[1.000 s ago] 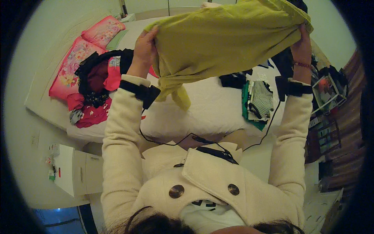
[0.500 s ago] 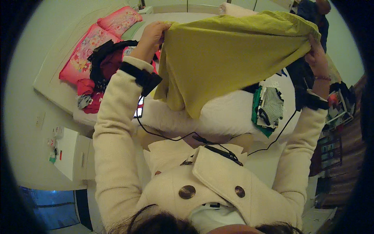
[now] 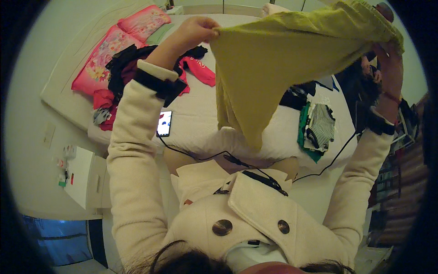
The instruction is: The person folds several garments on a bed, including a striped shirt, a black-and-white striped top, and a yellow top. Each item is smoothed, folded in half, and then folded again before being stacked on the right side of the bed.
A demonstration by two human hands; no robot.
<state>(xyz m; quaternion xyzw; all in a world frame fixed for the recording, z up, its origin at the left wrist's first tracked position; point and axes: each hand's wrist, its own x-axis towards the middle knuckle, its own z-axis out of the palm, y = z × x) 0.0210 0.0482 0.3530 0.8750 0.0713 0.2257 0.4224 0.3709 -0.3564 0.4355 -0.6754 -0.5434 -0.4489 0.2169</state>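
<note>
Stretched out in the air above the bed is a pair of yellow-green pants (image 3: pixel 273 68), with a gathered, elastic-looking edge at the right end. My left hand (image 3: pixel 198 31) pinches the upper left corner between thumb and fingers. At the gathered end, my right hand (image 3: pixel 388 61) grips the cloth from below, its fingers partly hidden by the fabric. Between my hands the cloth sags into a pointed fold that hangs over the near edge of the bed.
On the white bed (image 3: pixel 196 107) lie a phone (image 3: pixel 164 123), a pile of dark clothes (image 3: pixel 123 64), a red garment (image 3: pixel 199 71), pink floral pillows (image 3: pixel 98 61) and a folded stack (image 3: pixel 320 127). A black cable (image 3: pixel 200 158) crosses before me. Another person (image 3: pixel 365 66) is partly visible at far right.
Both hands have shifted to the right with the pants, the right one moving farther out. The cloth is pulled wider, and the phone and red garment are more exposed.
</note>
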